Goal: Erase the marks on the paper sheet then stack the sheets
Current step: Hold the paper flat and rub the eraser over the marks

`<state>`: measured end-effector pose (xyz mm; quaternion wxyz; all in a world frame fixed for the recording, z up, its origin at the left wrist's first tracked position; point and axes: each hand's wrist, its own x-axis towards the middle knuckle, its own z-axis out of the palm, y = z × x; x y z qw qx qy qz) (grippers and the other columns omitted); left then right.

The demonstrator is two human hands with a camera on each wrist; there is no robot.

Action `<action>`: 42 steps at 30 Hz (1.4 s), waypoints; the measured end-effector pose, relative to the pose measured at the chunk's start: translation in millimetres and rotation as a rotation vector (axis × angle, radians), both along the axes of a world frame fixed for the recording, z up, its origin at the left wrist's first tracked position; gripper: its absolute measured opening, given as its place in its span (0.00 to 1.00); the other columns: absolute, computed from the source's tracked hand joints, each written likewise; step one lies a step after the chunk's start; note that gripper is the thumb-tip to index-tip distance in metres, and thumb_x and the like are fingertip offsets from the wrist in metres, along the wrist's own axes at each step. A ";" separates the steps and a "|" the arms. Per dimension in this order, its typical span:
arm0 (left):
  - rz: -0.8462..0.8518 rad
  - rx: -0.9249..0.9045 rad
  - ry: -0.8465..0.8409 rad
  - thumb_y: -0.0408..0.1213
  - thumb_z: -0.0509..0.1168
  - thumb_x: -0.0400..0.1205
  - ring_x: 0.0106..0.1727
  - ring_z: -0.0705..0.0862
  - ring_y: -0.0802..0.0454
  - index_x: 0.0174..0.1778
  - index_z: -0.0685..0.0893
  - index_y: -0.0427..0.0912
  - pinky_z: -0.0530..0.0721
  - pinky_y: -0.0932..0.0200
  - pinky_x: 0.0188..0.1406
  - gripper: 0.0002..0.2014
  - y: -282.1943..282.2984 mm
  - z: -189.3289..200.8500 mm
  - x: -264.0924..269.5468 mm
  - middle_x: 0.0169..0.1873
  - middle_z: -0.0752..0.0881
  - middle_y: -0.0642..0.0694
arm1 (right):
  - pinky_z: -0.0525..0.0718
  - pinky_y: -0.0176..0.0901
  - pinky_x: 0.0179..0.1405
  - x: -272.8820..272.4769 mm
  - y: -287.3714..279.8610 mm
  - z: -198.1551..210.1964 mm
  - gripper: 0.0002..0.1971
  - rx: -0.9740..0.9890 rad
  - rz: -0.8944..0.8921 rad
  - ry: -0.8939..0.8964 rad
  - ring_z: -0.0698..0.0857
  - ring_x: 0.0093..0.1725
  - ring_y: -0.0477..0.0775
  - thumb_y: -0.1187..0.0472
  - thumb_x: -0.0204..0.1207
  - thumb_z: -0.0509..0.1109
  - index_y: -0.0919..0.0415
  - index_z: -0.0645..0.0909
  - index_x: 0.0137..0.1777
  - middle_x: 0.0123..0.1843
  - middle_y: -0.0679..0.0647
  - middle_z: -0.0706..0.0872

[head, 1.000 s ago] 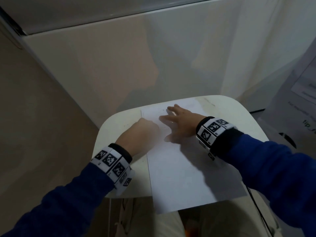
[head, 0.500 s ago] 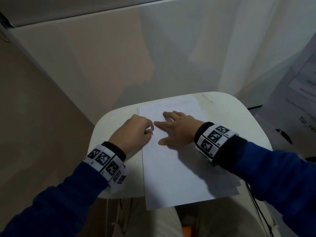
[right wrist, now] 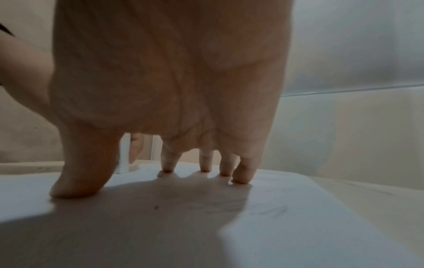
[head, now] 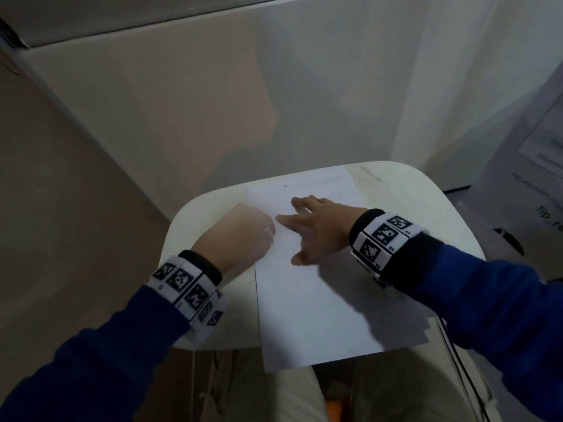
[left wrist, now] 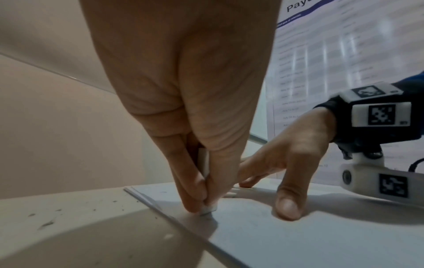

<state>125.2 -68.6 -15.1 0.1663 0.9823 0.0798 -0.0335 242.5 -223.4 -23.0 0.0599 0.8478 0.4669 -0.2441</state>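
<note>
On my feed the paper sheet (head: 313,287) is plain white, lying lengthwise on the small rounded white table (head: 405,193), its near end hanging over the table's front edge. In the left wrist view I can see layered edges along its left side (more than one sheet, though I cannot count them). Faint grey pencil marks (right wrist: 263,210) smudge the surface near the far end, and dark crumbs (left wrist: 48,224) speckle the bare tabletop to the left.

The left hand (head: 240,233) sits at the sheet's left edge, fingers and thumb pinched around a small white eraser (left wrist: 205,174) whose tip touches the paper. The right hand (head: 323,226) lies just beside it, farther onto the sheet, fingers splayed wide with the fingertips (right wrist: 241,175) and thumb pressing the paper flat.
</note>
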 end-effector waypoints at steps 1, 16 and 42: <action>0.008 0.002 -0.010 0.34 0.67 0.75 0.36 0.85 0.54 0.44 0.92 0.49 0.81 0.61 0.34 0.09 1.2 -0.7 0.7 0.33 0.85 0.54 | 0.57 0.65 0.83 -0.6 -0.1 0.3 0.48 0.002 0.002 -0.005 0.42 0.87 0.61 0.30 0.71 0.68 0.34 0.44 0.85 0.88 0.50 0.40; 0.009 0.007 0.002 0.35 0.68 0.76 0.36 0.86 0.55 0.47 0.93 0.48 0.82 0.61 0.35 0.09 6.7 -2.0 -8.2 0.34 0.88 0.53 | 0.60 0.67 0.81 -7.3 -0.6 0.6 0.55 0.008 -0.006 -0.043 0.44 0.87 0.62 0.23 0.63 0.70 0.35 0.45 0.85 0.88 0.49 0.44; -0.043 -0.004 0.020 0.36 0.69 0.75 0.30 0.83 0.59 0.44 0.93 0.46 0.74 0.65 0.29 0.08 1.0 -0.3 -12.8 0.28 0.85 0.54 | 0.59 0.67 0.80 -6.1 2.1 -4.9 0.55 0.002 -0.018 -0.058 0.44 0.86 0.62 0.23 0.62 0.69 0.35 0.44 0.85 0.88 0.49 0.43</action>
